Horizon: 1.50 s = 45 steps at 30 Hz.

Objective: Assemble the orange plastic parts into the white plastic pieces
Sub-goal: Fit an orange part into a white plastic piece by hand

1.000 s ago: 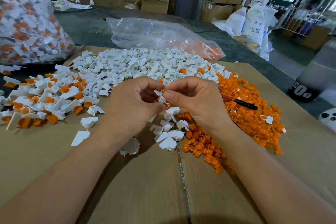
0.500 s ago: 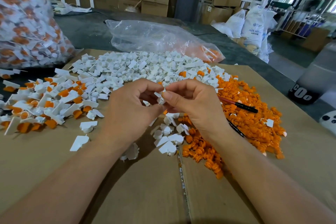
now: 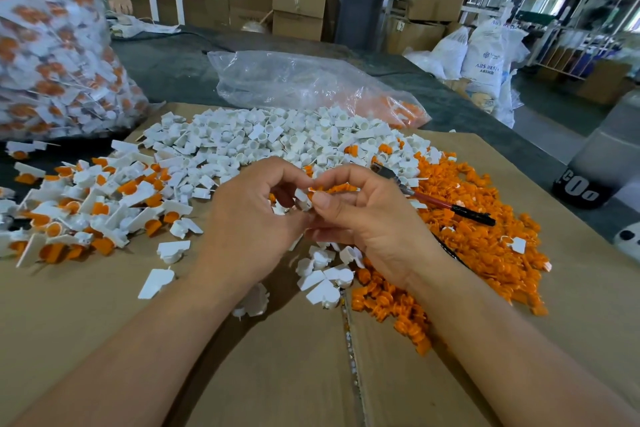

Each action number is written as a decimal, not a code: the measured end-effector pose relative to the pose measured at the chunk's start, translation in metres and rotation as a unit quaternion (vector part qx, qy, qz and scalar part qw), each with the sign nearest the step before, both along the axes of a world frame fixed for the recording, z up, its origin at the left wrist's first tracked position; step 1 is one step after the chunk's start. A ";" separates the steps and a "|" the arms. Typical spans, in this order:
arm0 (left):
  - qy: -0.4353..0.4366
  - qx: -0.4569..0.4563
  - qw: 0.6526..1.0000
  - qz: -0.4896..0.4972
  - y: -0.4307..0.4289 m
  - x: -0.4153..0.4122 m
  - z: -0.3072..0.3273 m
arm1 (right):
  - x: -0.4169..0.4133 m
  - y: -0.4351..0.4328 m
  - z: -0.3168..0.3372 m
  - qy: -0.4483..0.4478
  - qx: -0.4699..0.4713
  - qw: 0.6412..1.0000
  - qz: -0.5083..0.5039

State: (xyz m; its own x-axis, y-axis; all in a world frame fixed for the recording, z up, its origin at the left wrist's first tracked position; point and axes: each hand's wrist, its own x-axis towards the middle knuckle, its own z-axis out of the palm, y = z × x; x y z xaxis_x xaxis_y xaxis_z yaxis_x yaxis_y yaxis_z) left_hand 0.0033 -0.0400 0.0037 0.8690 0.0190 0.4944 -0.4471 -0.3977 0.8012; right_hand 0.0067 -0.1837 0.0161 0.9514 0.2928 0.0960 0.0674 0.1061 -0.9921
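Two hands stay joined over the cardboard (image 3: 277, 374), as half a second ago: left hand (image 3: 249, 229) and right hand (image 3: 374, 218) curl their fingers, both pinching one small white piece (image 3: 303, 199). Glossy orange parts (image 3: 485, 246) heap at 3 o'clock, angular white pieces (image 3: 277, 142) at 12 o'clock beyond.

The white sack (image 3: 485, 57) reads "ABS", the rest blurred; the grey container's dark band (image 3: 576, 189) shows "CO".
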 end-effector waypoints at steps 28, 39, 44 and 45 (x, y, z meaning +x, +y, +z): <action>0.171 -0.192 0.954 -0.151 0.008 0.003 0.011 | -0.001 -0.002 -0.001 -0.222 -0.164 0.959 -0.069; 0.198 -0.209 0.945 -0.155 0.009 0.002 0.014 | -0.002 -0.004 -0.002 -0.235 -0.126 0.964 -0.014; 0.226 -0.209 0.938 -0.158 0.010 0.001 0.016 | 0.000 -0.005 -0.004 -0.238 -0.131 0.962 -0.017; 0.229 -0.209 0.938 -0.157 0.010 0.001 0.016 | 0.000 -0.005 -0.005 -0.238 -0.131 0.962 -0.017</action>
State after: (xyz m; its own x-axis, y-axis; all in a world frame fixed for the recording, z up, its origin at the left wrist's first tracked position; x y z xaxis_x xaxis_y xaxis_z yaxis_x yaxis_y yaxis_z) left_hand 0.0045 -0.0297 0.0194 0.9836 -0.1639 0.0753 -0.0615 0.0877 0.9942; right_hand 0.0069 -0.1885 0.0113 0.8272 0.3349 0.4512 0.5204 -0.1536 -0.8400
